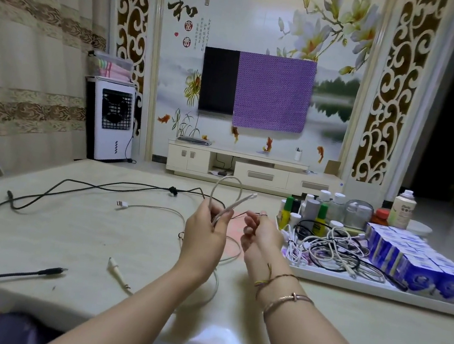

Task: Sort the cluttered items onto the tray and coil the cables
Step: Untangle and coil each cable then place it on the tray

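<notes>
Fingers (216, 209) of the left hand (203, 235) curl round a folded bight of pale grey cable (226, 198), its loop standing up above the fist and its white plug tip pointing toward the far edge of the surface (79, 238). The right hand (260, 235) is just beside it, thumb and forefinger pinched on something thin and dark, perhaps a tie or a fine wire; what it is cannot be told. The rest of the grey cable trails down behind the wrists and lies in slack curves near the middle of the surface.

By the look of it the sorting is largely done. The white tray (378, 290) at the right edge already carries blue and white cartons (417, 262) in rows, small bottles (328, 208) along its far side, and a heap of white and black leads (331, 247), though that heap looks tangled rather than coiled. Coiling is what remains: a long black cord (77, 188), matte and braided-looking, sprawls from the left edge toward the far middle, a second black lead (1, 274) ends in a plug near the near left corner, a white USB cable (153, 208) curves across the middle, and a short white plug end (116, 268) lies toward the near edge. The surface itself is smooth, cream and faintly glossy.
</notes>
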Demonstrator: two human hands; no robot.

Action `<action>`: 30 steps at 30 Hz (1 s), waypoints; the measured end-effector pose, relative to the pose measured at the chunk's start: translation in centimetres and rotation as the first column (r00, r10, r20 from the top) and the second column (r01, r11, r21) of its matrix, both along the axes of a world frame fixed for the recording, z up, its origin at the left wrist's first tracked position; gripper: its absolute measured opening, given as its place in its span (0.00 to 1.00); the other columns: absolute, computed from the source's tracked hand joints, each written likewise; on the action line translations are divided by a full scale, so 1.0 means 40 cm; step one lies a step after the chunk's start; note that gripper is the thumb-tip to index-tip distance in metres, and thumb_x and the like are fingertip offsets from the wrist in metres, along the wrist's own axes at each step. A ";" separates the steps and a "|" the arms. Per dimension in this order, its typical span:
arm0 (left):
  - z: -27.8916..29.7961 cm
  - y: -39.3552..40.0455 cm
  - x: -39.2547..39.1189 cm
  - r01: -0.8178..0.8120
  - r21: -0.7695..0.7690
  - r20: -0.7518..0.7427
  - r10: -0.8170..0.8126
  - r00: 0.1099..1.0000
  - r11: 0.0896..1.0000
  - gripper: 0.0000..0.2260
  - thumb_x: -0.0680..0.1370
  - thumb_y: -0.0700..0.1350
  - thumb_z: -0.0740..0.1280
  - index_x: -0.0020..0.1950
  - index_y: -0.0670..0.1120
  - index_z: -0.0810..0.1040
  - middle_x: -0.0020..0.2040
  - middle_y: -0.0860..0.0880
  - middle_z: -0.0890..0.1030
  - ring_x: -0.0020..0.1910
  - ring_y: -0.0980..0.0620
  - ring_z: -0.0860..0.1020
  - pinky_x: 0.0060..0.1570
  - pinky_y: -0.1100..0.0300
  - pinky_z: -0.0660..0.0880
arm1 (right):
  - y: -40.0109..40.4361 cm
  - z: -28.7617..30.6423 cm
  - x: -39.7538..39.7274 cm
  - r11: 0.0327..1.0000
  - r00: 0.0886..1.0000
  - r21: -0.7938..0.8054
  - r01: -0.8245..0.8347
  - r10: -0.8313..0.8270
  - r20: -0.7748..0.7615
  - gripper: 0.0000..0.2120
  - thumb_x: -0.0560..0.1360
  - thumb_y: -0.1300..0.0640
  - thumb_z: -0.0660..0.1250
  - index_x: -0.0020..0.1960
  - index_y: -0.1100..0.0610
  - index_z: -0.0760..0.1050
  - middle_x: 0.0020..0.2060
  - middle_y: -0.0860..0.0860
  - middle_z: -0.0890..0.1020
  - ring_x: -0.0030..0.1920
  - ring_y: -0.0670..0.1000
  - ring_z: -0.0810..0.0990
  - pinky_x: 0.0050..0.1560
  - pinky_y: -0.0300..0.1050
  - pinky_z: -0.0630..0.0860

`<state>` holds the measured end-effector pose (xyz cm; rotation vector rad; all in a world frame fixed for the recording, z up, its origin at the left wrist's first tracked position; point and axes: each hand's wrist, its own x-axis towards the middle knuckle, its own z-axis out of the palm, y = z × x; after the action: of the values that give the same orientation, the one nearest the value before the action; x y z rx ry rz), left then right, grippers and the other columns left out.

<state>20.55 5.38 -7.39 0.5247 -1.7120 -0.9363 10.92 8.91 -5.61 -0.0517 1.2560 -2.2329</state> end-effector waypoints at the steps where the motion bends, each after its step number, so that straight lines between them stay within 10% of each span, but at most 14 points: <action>1: 0.000 0.000 -0.001 0.013 0.006 -0.018 -0.013 1.000 1.000 0.11 0.78 0.44 0.65 0.37 0.49 0.68 0.36 0.50 0.76 0.38 0.51 0.74 0.37 0.64 0.68 | -0.005 -0.002 0.001 1.000 1.000 -0.025 0.007 -0.006 0.024 0.20 0.82 0.54 0.56 0.35 0.59 0.74 0.23 0.49 0.74 0.14 0.42 0.62 0.16 0.31 0.56; 9: 0.003 -0.013 0.008 0.110 0.065 -0.107 -0.103 0.989 0.992 0.13 0.78 0.41 0.66 0.36 0.50 0.67 0.31 0.57 0.72 0.33 0.57 0.71 0.39 0.63 0.68 | 0.013 0.015 0.021 0.855 0.947 -0.477 -0.203 0.296 0.128 0.16 0.81 0.50 0.56 0.50 0.61 0.77 0.41 0.53 0.76 0.39 0.48 0.74 0.39 0.36 0.68; 22: 0.057 -0.027 0.039 0.416 -0.007 0.151 -0.410 0.900 0.910 0.15 0.75 0.35 0.69 0.34 0.46 0.68 0.25 0.57 0.67 0.27 0.61 0.65 0.31 0.70 0.63 | 0.123 0.027 -0.035 0.907 0.882 -0.313 -0.282 0.117 -0.456 0.30 0.58 0.50 0.80 0.56 0.61 0.78 0.62 0.57 0.79 0.65 0.53 0.76 0.67 0.45 0.69; 30: 0.100 -0.055 0.064 0.533 -0.046 0.462 -0.455 0.761 0.845 0.14 0.74 0.38 0.71 0.34 0.48 0.69 0.25 0.58 0.66 0.27 0.61 0.64 0.30 0.68 0.61 | 0.205 0.056 -0.041 0.957 0.468 0.107 -0.271 0.228 -0.854 0.24 0.66 0.54 0.71 0.62 0.54 0.77 0.57 0.45 0.82 0.58 0.38 0.78 0.51 0.28 0.74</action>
<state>23.13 3.17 -3.39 0.1534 -2.3965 -1.0749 9.29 17.10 -3.38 -1.4630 1.5161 -1.9553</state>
